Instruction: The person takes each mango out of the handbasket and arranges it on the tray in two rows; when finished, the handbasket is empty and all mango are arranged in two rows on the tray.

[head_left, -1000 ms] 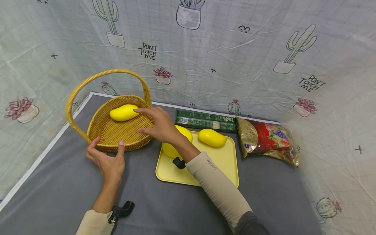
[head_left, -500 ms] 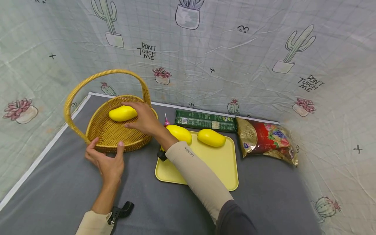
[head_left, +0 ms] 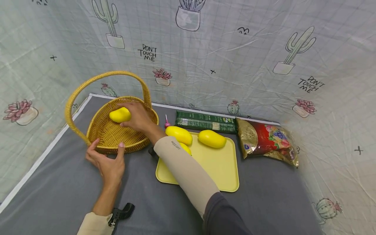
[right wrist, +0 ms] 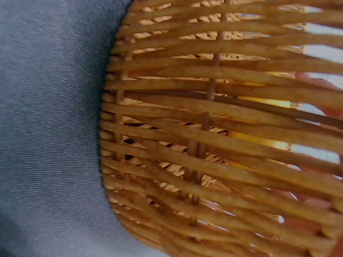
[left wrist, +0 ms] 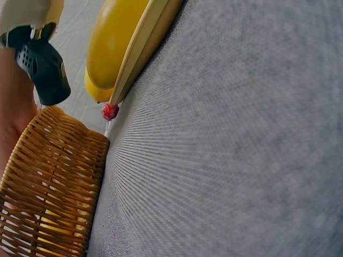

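In the head view a wicker basket (head_left: 117,138) with a tall arched handle stands at the left. My left hand (head_left: 108,164) holds its near rim, with the thumb and fingers spread along it. Inside the basket lies a yellow mango (head_left: 119,115). My right hand (head_left: 137,117) reaches over the right rim and grips the mango's right end; some fingertips are hidden behind it. Through the weave of the basket (right wrist: 214,123) in the right wrist view, patches of yellow show. The left wrist view has the basket's side (left wrist: 53,176) close up.
A yellow tray (head_left: 217,169) right of the basket bears more mangoes (head_left: 212,138), one partly behind the right forearm. Behind it lie a lollipop (head_left: 167,123) and a green packet (head_left: 205,121). A red and gold bag (head_left: 267,142) lies farther right. A patterned curtain backs the table.
My right hand has moved left and deeper into the basket, from beside the mango to gripping its right end. The lollipop has come into sight. My left hand stays on the rim.
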### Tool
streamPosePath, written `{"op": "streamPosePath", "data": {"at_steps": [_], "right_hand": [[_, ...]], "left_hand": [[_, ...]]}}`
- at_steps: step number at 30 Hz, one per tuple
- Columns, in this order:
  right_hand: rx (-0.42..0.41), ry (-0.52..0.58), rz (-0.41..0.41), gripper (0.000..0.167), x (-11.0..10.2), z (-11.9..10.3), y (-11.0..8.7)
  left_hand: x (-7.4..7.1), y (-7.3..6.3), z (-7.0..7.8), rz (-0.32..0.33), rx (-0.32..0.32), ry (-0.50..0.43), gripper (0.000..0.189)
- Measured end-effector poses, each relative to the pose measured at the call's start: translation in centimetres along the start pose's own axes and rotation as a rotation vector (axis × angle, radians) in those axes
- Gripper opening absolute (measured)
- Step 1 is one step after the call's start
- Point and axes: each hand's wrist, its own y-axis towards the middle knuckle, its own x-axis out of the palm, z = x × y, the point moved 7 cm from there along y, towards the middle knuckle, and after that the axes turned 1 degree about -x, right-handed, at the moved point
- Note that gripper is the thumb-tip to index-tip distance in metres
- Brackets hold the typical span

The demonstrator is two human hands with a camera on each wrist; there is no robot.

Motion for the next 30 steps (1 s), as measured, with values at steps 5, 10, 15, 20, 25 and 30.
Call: {"op": "streamPosePath", "data": {"at_steps": [5, 10, 15, 20, 25, 30], "right_hand": [[0.033, -0.068, -0.045, 0.076, 0.7, 0.2, 1.0], [0.08, -0.126, -0.096, 0.073, 1.3, 0.5, 1.4], [0.1, -0.159, -0.117, 0.066, 1.6, 0.8, 1.2], [0.083, -0.17, -0.102, 0.054, 1.4, 0.6, 0.8], [0.086, -0.18, -0.113, 0.051, 1.2, 0.5, 0.3], [0.067, -0.18, -0.141, 0.052, 0.8, 0.1, -0.7]], "left_hand": [[-0.1, 0.0, 0.0, 0.008, -0.003, -0.006, 0.076], [-0.2, -0.1, 0.1, 0.003, 0.001, -0.004, 0.077], [-0.1, -0.2, 0.2, 0.003, 0.005, 0.01, 0.077], [0.0, -0.3, 0.3, 0.007, 0.003, 0.01, 0.075], [-0.1, -0.2, 0.4, 0.013, 0.003, 0.004, 0.074], [-0.1, -0.3, 0.4, 0.017, 0.014, -0.002, 0.076]]}}
